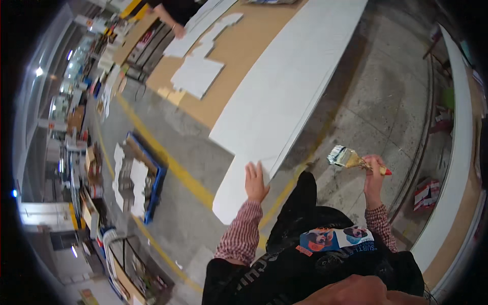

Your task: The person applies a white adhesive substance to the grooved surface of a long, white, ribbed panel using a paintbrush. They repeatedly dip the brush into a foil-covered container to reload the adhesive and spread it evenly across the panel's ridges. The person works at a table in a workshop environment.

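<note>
My right hand [373,175] is closed round the handle of a wide paintbrush [351,158], held off to the right of the table over the floor. White stuff coats its bristles, which point left, and the handle has a red tip. My left hand [255,184] lies with fingers spread on the near end of a long white sheet [284,91]. That sheet rests along the right side of a brown board-topped table [201,114], and its narrow end juts out past the table's near edge.
Stepped white cutouts [197,75] lie on the table's left part. Beyond them another person's hand [178,31] touches a white piece. A blue pallet [152,198] with white scraps stands on the floor at left. A long white panel [452,152] runs along the right.
</note>
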A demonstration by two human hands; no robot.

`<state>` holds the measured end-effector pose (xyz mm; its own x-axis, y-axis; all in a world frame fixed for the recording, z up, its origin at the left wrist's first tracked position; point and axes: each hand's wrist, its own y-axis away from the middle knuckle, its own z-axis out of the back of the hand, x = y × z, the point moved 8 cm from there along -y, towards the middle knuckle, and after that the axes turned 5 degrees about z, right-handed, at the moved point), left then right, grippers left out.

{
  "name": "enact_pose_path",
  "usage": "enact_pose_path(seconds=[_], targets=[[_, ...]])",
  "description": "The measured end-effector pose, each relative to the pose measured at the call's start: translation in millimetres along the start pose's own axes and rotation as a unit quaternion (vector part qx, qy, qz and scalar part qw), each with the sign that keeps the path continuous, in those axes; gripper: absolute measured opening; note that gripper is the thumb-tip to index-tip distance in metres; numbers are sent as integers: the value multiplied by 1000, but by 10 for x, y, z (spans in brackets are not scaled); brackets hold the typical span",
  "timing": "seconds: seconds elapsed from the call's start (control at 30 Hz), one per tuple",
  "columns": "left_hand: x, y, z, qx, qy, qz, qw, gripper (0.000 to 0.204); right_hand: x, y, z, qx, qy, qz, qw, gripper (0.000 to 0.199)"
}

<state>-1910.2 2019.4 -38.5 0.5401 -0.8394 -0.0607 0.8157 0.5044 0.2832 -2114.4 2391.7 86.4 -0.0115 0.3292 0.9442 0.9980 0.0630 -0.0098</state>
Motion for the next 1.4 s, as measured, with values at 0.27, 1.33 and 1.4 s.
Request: enact_pose_path(seconds=[0.27, 1.33, 1.4], targets=[[-15, 157, 267, -87, 92, -43, 991, 103, 49, -1213, 923, -171, -133, -19, 976, 25], [-7625, -8426, 2354, -209, 288, -43, 933, 59, 822, -10386, 2782, -149, -180, -56, 971, 27], [-7828, -9024, 2479, -205, 271, -43, 940, 66, 727, -11063, 2515, -115, -186, -65, 974, 27]])
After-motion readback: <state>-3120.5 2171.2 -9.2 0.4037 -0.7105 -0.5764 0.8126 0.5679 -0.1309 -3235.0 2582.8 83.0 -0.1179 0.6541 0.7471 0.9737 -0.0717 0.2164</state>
